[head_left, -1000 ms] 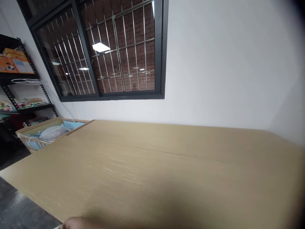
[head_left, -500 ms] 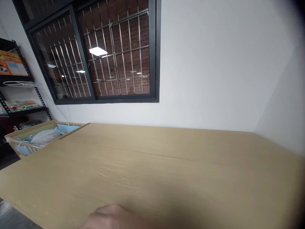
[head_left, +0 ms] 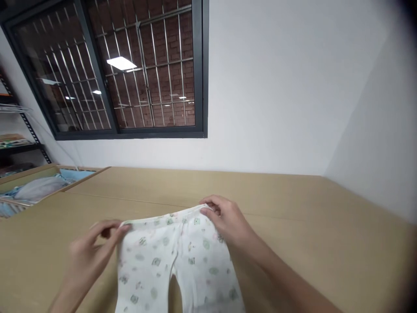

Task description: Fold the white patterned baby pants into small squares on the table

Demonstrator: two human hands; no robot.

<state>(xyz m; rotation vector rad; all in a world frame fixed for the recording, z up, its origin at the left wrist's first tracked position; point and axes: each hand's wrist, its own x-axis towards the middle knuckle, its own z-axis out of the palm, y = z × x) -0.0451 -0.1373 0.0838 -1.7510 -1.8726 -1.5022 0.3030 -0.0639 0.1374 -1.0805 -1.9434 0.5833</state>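
A small pair of white baby trousers [head_left: 176, 256] with a pale green and pink print lies spread on the light wooden table [head_left: 309, 226], waistband away from me. My left hand [head_left: 89, 250] pinches the left corner of the waistband between thumb and fingers. My right hand [head_left: 226, 219] grips the right corner of the waistband, fingers curled over its edge. Both legs of the trousers run down toward the bottom edge of the view.
A wooden crate [head_left: 35, 187] with pale blue and white cloth in it stands at the table's left end. Behind it is a black shelf rack [head_left: 13, 130]. A barred window [head_left: 130, 74] and white walls close off the far side and the right.
Both hands have come up into view and now hold the trousers flat on the table, which was bare before. The view has swung to the right and slightly down.
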